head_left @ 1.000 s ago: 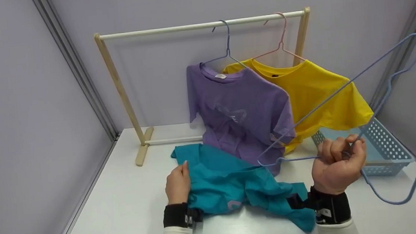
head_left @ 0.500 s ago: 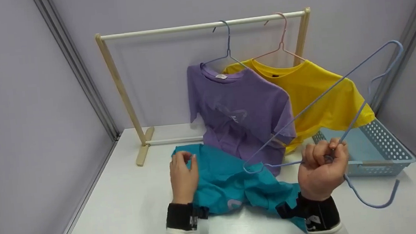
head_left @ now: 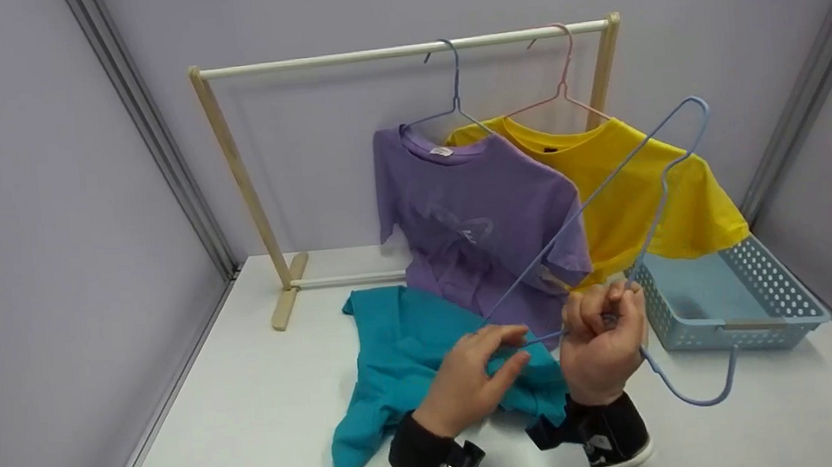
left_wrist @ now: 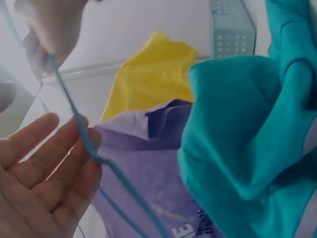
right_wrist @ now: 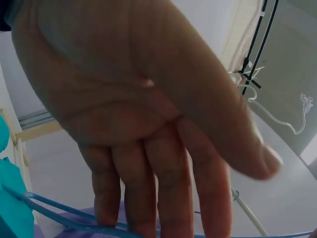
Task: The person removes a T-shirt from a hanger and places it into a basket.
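At twelve o'clock, head view — wooden-posted clothes rack with white crossbar. Hung from it near three: short-sleeved purple fabric shirt, overlapping short-sleeved yellow fabric shirt. Crumpled teal fabric shirt lies at six. Perforated light-blue plastic basket at four. Bare blue wire hanger, around four, clamped in curled right hand. Left hand, half past five — fingers straight, tips at the wire, thumb apart.

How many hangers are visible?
3: a slate-blue hanger in the purple shirt and a pink hanger in the yellow shirt, both on the rail; a light-blue hanger in the right hand.
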`<state>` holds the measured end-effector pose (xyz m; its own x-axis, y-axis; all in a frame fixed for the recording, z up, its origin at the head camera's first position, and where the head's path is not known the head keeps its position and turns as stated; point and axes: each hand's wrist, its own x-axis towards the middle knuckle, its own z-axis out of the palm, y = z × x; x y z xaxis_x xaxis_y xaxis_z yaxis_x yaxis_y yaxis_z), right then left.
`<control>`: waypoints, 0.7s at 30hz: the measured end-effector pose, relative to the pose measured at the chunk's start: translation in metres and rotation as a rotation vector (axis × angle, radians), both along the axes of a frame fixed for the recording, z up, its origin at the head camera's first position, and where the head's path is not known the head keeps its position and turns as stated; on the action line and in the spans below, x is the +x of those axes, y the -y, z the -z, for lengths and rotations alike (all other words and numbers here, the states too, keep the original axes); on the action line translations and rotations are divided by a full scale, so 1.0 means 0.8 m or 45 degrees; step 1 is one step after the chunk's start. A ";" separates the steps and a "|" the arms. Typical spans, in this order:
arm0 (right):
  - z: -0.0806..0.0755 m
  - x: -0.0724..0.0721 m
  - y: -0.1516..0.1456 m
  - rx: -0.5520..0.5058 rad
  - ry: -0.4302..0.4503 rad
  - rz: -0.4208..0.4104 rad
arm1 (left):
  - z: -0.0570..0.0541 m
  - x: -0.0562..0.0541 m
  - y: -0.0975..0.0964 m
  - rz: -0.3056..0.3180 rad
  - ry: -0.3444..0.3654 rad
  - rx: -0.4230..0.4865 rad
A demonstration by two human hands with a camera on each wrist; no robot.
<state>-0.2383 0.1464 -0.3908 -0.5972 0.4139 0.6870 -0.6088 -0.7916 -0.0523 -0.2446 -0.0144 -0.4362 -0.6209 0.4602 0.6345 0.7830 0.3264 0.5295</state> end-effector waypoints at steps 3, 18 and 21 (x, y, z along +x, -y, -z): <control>0.001 0.002 0.003 0.024 0.004 -0.065 | 0.004 0.000 -0.005 -0.033 -0.048 -0.069; 0.001 0.005 0.011 0.202 -0.065 -0.180 | 0.014 -0.004 -0.011 -0.074 -0.239 0.070; -0.001 0.003 0.011 0.277 -0.110 -0.159 | 0.012 -0.004 -0.011 -0.071 -0.239 0.090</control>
<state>-0.2358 0.1379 -0.3899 -0.5697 0.1777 0.8024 -0.5165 -0.8369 -0.1813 -0.2474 -0.0060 -0.4461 -0.5120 0.3783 0.7712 0.8518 0.3392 0.3991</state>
